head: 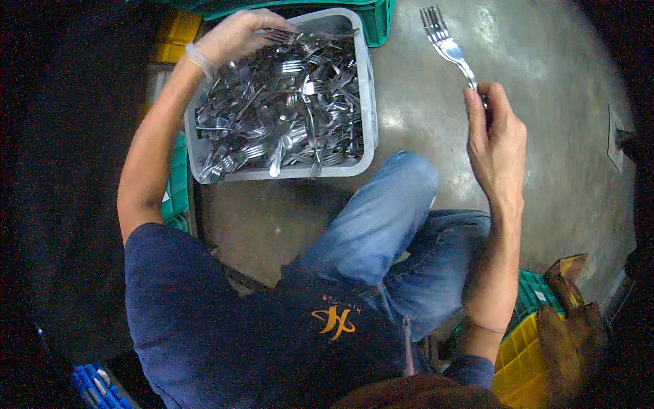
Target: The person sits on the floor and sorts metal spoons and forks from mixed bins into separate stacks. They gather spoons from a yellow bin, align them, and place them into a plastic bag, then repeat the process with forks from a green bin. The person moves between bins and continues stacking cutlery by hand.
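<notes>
A metal fork is pinched by its handle between the thumb and fingers of my right hand, tines pointing up and away from me. The fork is held above the floor, to the right of a translucent plastic bin. Heaped in the bin lies a jumble of metal forks, some with handles resting against the near rim. My left hand, in a clear thin glove, reaches over the bin's far left corner. Its fingers are at a dark-looking fork; whether they grip it is blurred.
Green crates stand behind the bin and at its left side. A yellow crate is at the far left. Beside my right elbow are another green crate and a yellow one. My jean-clad knee is close to the bin's near right corner.
</notes>
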A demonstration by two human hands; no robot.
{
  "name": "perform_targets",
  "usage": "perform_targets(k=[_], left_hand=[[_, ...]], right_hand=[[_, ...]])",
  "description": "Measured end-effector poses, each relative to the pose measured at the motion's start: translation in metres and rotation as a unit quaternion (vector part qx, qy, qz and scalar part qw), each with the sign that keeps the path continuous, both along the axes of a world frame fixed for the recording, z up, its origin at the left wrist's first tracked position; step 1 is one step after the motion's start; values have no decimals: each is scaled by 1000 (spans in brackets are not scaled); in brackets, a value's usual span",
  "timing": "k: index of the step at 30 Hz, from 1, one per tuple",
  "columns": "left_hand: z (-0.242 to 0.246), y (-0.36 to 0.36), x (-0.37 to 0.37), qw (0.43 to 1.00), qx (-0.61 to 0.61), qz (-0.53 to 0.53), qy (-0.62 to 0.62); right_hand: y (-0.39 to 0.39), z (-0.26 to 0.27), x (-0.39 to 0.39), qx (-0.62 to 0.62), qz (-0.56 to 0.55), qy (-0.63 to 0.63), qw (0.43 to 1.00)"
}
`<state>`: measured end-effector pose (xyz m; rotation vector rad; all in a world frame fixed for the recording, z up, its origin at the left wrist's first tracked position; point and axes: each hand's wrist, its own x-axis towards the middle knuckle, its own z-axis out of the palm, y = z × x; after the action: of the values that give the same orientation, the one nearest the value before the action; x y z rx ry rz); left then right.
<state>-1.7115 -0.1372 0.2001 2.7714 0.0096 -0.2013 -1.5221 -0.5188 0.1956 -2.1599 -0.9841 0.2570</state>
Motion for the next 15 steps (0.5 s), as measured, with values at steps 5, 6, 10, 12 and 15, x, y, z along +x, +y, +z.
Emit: perform_targets(k=[5, 6, 10, 12, 15], left_hand=[[43, -26, -13, 997, -79, 16, -2], [59, -40, -17, 998, -55, 17, -36], [89, -68, -44, 956, -136, 176, -190], [98, -84, -57, 879, -287, 315, -211], [98, -103, -63, 839, -364, 302, -268]], right_hand=[[-7, 4, -23, 0, 0, -69, 998], [-7, 8, -30, -11, -4, -65, 998], [-8, 9, -55, -41, 12, -27, 999], [2, 7, -65, -5, 35, -9, 999], [28, 16, -84, 69, 69, 22, 995]])
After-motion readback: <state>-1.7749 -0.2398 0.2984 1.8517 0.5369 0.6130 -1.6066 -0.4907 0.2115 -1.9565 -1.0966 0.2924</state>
